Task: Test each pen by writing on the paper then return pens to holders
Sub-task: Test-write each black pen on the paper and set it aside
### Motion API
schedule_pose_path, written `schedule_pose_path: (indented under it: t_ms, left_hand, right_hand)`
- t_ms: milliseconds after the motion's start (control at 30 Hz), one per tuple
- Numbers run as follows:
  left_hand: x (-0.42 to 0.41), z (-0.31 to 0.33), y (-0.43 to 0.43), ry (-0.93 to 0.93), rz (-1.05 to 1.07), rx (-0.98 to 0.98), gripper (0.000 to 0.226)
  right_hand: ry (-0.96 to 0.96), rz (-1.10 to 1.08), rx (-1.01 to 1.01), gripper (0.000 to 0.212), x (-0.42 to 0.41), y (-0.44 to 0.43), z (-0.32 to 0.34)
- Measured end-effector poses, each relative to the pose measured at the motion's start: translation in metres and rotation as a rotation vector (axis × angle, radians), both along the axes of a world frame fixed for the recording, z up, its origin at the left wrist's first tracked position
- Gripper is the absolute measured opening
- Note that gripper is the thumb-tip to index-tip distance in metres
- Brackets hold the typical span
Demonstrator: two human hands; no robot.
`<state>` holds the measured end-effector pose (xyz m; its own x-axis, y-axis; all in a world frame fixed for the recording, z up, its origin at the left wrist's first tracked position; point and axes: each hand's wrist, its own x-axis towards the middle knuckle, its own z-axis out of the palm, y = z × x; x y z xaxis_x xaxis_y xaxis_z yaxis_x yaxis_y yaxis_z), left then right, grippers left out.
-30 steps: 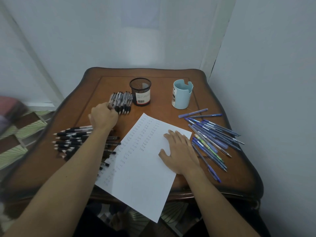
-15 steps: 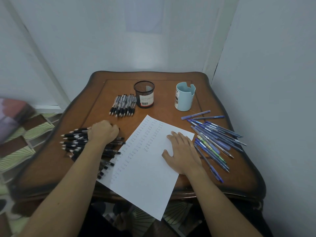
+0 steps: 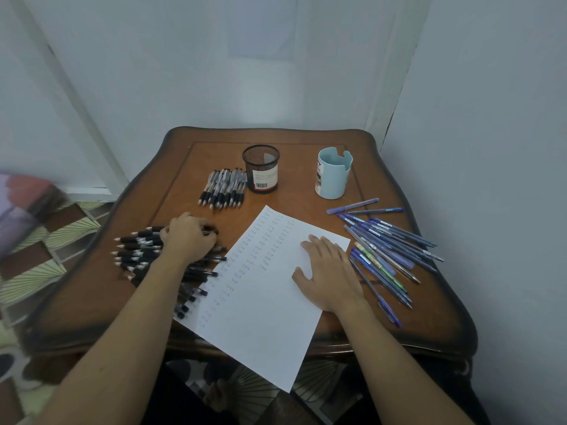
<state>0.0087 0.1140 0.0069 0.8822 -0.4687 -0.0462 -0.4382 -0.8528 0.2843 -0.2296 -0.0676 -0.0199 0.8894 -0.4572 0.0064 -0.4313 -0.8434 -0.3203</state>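
Note:
A white sheet of paper (image 3: 264, 302) with columns of small handwritten words lies across the table's front, its near corner hanging over the edge. My right hand (image 3: 329, 273) presses flat on its right side, fingers straight. My left hand (image 3: 188, 237) rests on a pile of black pens (image 3: 138, 250) to the left of the sheet, with its fingers curled round a black pen (image 3: 211, 230) from the pile. A black mesh holder (image 3: 261, 168) and a light blue holder (image 3: 333, 173) stand at the back, with no pens showing in them.
A neat row of grey-and-black pens (image 3: 224, 188) lies left of the mesh holder. Several blue pens (image 3: 383, 243) are scattered right of the paper. The wooden table (image 3: 429, 317) stands in a corner between white walls, with patterned floor to its left.
My left hand drew back from the grey pens near the mesh holder to the black pen pile and curled onto it. My right hand stayed on the paper.

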Motion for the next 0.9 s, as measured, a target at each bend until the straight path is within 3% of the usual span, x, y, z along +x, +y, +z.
schedule_pose_path:
  t_ms: [167,433,633,767,900]
  left_hand:
    - [0.001,0.0,-0.001,-0.098,0.03,-0.066,0.012]
    - [-0.014,0.013,-0.009,-0.154,0.004,-0.168,0.007]
    - [-0.03,0.022,-0.017,-0.075,-0.214,-0.489,0.004]
    - [-0.035,0.022,-0.025,-0.154,-0.292,-0.505,0.016]
    - [-0.041,0.022,-0.032,-0.187,-0.343,-0.434,0.056]
  right_hand:
    - [-0.002,0.0,0.0,0.063,0.0,0.001,0.001]
    - [0.004,-0.003,-0.001,0.064,0.0,0.0,0.0]
    - [0.002,0.002,-0.002,0.064,0.001,-0.001,-0.001]
    - [0.013,0.005,-0.007,0.066,0.0,-0.001,-0.002]
    - [0.02,-0.001,-0.009,0.063,0.001,-0.001,-0.001]
